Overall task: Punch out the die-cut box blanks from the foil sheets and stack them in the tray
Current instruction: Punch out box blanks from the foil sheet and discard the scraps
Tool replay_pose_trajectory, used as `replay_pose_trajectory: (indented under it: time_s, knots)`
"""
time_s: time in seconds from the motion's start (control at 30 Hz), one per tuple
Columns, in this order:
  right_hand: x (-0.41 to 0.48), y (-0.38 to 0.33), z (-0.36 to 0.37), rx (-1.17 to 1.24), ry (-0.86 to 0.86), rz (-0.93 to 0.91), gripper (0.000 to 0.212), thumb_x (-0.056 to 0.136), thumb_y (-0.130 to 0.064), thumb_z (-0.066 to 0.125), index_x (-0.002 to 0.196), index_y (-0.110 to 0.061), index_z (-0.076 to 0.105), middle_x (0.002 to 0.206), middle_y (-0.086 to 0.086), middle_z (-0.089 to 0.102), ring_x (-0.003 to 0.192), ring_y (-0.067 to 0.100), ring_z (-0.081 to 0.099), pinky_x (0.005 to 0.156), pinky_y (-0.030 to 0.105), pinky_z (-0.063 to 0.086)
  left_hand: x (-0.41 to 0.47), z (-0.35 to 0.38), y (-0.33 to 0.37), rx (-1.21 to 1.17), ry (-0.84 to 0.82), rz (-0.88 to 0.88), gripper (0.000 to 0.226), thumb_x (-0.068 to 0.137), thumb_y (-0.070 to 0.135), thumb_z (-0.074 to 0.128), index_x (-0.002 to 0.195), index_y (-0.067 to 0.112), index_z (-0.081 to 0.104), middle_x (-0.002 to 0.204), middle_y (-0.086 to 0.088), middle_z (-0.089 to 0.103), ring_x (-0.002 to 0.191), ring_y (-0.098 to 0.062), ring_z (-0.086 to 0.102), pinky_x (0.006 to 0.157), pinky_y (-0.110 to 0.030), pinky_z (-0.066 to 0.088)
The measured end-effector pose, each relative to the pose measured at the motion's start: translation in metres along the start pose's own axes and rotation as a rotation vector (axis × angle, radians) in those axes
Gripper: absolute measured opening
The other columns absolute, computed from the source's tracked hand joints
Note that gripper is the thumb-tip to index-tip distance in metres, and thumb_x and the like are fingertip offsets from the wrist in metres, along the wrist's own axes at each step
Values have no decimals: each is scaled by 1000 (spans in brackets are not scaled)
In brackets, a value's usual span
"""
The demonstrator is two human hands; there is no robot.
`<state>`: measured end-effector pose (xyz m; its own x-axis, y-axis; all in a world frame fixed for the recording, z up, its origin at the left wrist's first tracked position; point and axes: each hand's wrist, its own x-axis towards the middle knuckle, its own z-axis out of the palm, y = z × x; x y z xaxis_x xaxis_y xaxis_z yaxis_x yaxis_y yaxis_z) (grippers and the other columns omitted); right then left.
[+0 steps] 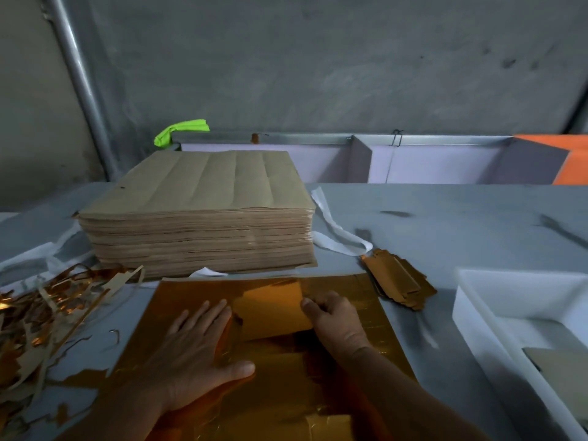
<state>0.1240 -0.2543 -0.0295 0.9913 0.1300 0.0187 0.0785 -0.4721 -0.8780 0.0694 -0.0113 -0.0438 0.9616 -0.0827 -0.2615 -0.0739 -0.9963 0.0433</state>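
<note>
Gold foil sheet [359, 297]: likely light, thin, slick, crease-prone. Left hand [194, 351]: fingers flat, spread, pressing sheet. Right hand [334, 319]: fingers pinching blank [270, 310] edge; best hold there. Tray [471, 300] right of fingers.

Across the upper frame, a rough grey wall [350, 58], dull, smudged dark toward the upper right. At upper left, a slanting metal pipe [79, 81] against a paler wall panel [25, 90]. Mid-frame, a grey table [445, 224], scuffed with dark marks. Behind it, lavender partitioned bins [429, 167] under a metal rail [286, 137]; at far right, an orange panel [572, 167]. Soft, dim, even light throughout.
</note>
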Motion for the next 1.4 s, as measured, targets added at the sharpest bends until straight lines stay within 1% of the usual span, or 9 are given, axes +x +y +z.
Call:
replay_pose_trajectory:
  time_s: [0.13,0.2,0.37,0.5,0.67,0.87,1.03,1.2,1.4]
  knots:
    - [8,-11,-19,-1,-1,-24,16,99,-30,51,88,-25,62,90,1,61,77,11,56,68,26,49,1,-4,3,-34,-12,12,132,47,107,4,151,32,-25,158,15,-29,145,-6,-25,118,-36,-11]
    - [10,-10,-35,73,64,-1,16,99,-26,50,88,-26,61,89,3,62,80,16,58,71,31,50,-1,-6,5,-34,-5,22,127,53,105,7,150,31,-27,156,15,-30,144,-6,-25,118,-36,-12]
    - [9,15,-75,338,478,153,18,92,-10,49,80,-15,61,73,6,54,72,22,50,68,35,43,-8,0,12,-30,194,33,103,82,86,29,154,29,-18,163,9,-20,150,-11,-17,118,-32,-13]
    - [19,32,-98,393,661,308,22,93,-8,49,109,-7,63,85,7,60,78,25,57,75,39,48,-13,-4,18,-35,226,28,98,86,81,32,155,29,-15,164,7,-18,151,-12,-15,120,-32,-11]
    - [30,47,-105,353,695,410,40,100,-14,44,139,-12,50,88,-2,53,71,15,51,59,30,42,-14,-8,21,-28,214,20,97,86,81,31,154,30,-16,163,8,-19,150,-11,-16,120,-31,-11]
    - [39,52,-104,272,637,468,48,98,-22,45,146,-15,41,119,12,59,90,28,59,77,40,50,-13,-8,21,-7,208,20,97,85,82,30,153,31,-18,163,9,-20,150,-10,-17,118,-30,-14]
    - [38,56,-100,55,562,436,46,96,-19,46,141,-10,43,124,15,56,101,34,59,82,42,49,-6,1,12,5,198,31,103,80,89,26,151,31,-21,162,11,-21,148,-8,-18,113,-27,-18]
    - [33,57,-101,-143,538,466,40,98,-16,45,136,-2,45,131,20,49,106,36,57,82,39,44,4,1,0,-16,43,17,120,55,106,6,142,34,-33,151,18,-34,140,-2,-26,117,-34,-12]
    - [17,49,-102,-364,561,429,42,99,-23,48,137,-5,40,137,17,40,107,37,56,76,38,38,2,2,3,-64,62,21,122,53,107,7,149,37,-26,158,17,-26,141,-2,-24,117,-33,-10]
